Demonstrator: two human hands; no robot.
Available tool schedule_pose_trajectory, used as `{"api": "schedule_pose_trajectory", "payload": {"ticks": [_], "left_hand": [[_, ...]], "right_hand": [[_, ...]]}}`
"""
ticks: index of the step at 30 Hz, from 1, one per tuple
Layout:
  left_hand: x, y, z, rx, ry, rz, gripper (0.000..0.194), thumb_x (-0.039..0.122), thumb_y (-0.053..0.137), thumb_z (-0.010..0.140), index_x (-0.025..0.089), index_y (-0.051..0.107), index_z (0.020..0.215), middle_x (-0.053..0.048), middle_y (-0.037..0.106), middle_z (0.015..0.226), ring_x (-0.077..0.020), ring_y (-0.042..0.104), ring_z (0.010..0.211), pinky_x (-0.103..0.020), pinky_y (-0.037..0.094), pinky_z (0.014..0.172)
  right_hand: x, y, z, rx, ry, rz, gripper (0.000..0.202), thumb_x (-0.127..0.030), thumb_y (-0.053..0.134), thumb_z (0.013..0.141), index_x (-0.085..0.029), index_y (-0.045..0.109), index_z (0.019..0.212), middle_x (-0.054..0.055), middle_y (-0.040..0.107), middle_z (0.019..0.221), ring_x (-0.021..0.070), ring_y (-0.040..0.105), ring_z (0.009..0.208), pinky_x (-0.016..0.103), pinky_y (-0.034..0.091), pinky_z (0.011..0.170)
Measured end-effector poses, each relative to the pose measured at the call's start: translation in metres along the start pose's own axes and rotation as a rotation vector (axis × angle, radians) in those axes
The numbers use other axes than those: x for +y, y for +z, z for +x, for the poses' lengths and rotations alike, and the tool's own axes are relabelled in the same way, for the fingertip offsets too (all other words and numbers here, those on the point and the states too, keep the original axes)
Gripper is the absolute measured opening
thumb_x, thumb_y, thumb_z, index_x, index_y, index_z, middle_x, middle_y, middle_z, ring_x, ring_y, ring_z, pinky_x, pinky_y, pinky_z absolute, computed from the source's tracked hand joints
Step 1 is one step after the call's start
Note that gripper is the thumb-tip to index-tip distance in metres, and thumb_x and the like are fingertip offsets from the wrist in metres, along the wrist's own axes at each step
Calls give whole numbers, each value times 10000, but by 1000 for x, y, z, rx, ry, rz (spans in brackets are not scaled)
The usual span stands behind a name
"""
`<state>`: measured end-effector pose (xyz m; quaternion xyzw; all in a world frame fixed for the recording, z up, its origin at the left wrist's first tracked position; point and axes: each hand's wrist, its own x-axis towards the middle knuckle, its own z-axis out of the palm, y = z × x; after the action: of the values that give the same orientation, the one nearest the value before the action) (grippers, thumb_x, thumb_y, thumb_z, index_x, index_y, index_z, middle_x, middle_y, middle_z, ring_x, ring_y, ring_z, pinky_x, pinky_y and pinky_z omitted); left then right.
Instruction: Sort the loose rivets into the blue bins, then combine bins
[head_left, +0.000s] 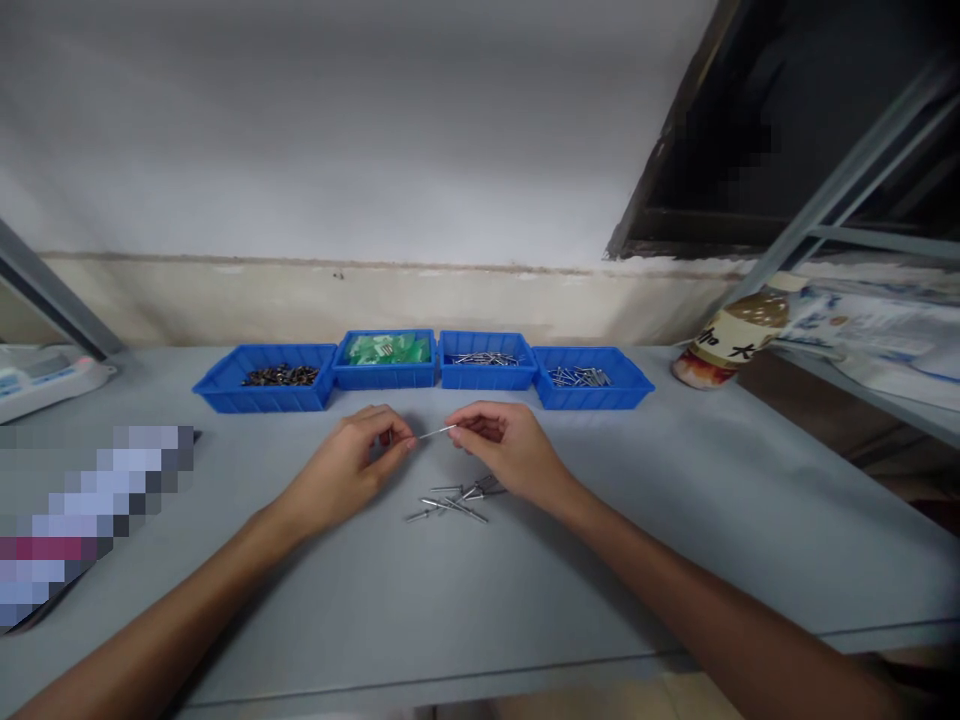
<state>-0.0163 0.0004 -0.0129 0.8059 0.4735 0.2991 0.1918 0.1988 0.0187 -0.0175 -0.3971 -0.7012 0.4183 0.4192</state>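
Between my hands, a thin silvery blind rivet (433,433) is held level just above the table. My left hand (360,455) pinches its left end between thumb and forefinger. At the right end, the thumb and fingers of my right hand (506,445) are closed on it. Below them lies a loose pile of similar blind rivets (450,500), crossing one another; some are partly hidden by my right hand.
Along the back stand blue bins holding dark small fasteners (281,375), green-and-white packets (390,348), long metal pins (484,359) and short metal pieces (579,377). A labelled bottle (739,335) is at the right by a metal shelf frame. A blurred-out object (90,510) lies left.
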Motion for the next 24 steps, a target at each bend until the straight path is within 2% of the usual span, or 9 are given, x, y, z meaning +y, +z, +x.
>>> {"api": "schedule_pose_trajectory", "payload": {"ticks": [4, 7, 9, 13, 19, 24], "left_hand": [[1, 2, -1, 22, -29, -29, 133, 287, 522, 932, 199, 616, 901, -12, 625, 852, -159, 550, 746, -262, 405, 620], [3, 3, -2, -27, 38, -37, 144, 293, 522, 941, 209, 638, 956, -19, 630, 892, -165, 564, 803, -286, 432, 713], [5, 5, -3, -68, 100, -50, 162, 271, 506, 952, 203, 651, 927, -25, 630, 896, -168, 568, 836, -299, 433, 769], [11, 6, -3, -84, 144, -106, 166, 240, 515, 950, 188, 646, 863, -19, 633, 865, -155, 569, 818, -284, 429, 768], [18, 10, -4, -115, 83, -185, 154, 264, 555, 931, 193, 646, 830, 0, 641, 834, -143, 561, 775, -269, 423, 728], [20, 11, -6, -123, 8, -292, 197, 286, 540, 938, 180, 641, 806, 7, 626, 788, -130, 535, 729, -251, 409, 678]], "right_hand": [[0, -1, 1, -6, 36, 9, 110, -224, 663, 795, -185, 732, 871, 42, 734, 839, 154, 651, 738, 302, 511, 701], [0, 0, 1, -11, 48, 62, 110, -225, 680, 779, -183, 733, 866, 39, 733, 829, 152, 654, 742, 300, 514, 710], [0, 0, 1, -21, 61, 105, 126, -232, 683, 777, -178, 733, 880, 37, 729, 818, 150, 656, 741, 298, 517, 710], [-3, 1, 0, -32, 73, 154, 157, -242, 685, 779, -175, 732, 913, 33, 718, 810, 137, 643, 705, 279, 510, 666], [-10, 3, -2, -58, 51, 208, 131, -217, 667, 788, -192, 711, 909, 5, 667, 760, 110, 598, 661, 268, 492, 643], [-10, 7, -5, -96, -15, 192, 332, -164, 678, 756, -196, 665, 1086, -3, 632, 789, 123, 602, 722, 302, 514, 711]]}}
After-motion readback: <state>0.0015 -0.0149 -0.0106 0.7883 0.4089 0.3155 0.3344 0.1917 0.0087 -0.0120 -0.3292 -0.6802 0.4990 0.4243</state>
